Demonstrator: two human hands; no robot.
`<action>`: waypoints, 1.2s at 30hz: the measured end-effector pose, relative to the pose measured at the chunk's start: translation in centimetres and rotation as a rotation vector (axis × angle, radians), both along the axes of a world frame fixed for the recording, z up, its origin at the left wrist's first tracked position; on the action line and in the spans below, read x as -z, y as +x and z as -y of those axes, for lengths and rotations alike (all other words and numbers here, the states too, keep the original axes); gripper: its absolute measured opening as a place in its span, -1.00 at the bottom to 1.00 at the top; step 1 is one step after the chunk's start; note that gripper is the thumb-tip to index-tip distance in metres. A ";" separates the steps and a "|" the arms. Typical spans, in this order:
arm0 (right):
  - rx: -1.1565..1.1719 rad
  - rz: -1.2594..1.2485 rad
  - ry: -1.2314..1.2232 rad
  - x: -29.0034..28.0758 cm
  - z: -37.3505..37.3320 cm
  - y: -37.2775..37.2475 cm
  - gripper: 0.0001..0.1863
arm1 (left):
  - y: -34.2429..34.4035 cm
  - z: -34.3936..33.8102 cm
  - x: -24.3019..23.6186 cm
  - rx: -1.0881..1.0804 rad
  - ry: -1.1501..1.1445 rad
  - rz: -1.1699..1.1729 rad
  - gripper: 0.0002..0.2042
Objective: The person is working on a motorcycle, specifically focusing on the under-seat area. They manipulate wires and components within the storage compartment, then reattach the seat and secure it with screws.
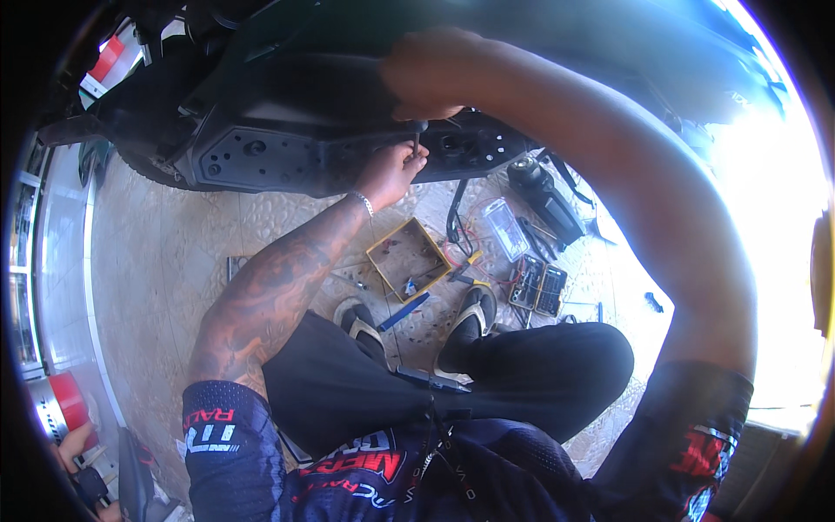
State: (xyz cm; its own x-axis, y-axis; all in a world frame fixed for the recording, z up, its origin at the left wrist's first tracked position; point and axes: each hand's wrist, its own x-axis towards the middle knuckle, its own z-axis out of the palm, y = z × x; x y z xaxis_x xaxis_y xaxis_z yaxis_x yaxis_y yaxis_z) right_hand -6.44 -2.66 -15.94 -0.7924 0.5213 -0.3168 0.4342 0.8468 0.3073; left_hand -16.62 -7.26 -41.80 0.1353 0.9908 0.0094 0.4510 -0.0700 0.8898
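Note:
A dark scooter (261, 113) with a black, hole-dotted lower panel (252, 157) stands across the far side. At its side, my right hand (426, 74) is closed round the upper end of what looks like a screwdriver (417, 139), most of its handle hidden by the hand. Lower down, my left hand (396, 174) pinches the shaft between thumb and fingers, close against the panel's edge. Where the screwdriver's tip sits cannot be made out.
On the tiled floor are a yellow-edged tray (385, 277) with small parts, a bit set (539, 287), a clear plastic case (504, 228), a black device (546, 202) and yellow-handled pliers (470, 264). A blue bar (404, 311) lies between my feet. Bright glare covers the right.

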 end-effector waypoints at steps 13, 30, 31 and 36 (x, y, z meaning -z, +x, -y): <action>-0.054 -0.072 -0.004 0.1 -0.6 -0.8 -0.61 | -0.4 -0.2 0.6 0.001 0.005 -0.061 -0.75; 0.043 -0.808 -0.318 -4.8 5.3 4.9 -0.43 | -1.6 2.6 -5.2 0.082 0.064 0.038 -0.68; 0.059 -0.933 -0.465 -3.0 4.7 6.2 -0.43 | -1.7 3.0 -5.3 0.096 0.055 0.071 -0.69; 0.374 -0.790 -1.176 10.9 3.4 9.6 -0.41 | -3.3 3.7 -5.7 0.158 0.024 -0.034 -0.69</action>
State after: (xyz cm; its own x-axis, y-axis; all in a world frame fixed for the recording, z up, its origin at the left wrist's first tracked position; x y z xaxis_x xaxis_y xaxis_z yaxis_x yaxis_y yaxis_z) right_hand 3.14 -6.08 -26.87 -0.8375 0.4847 -0.2526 0.4043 0.2384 -0.8830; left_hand -19.88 -10.99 -36.12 0.2902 0.9566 0.0260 0.4621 -0.1639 0.8715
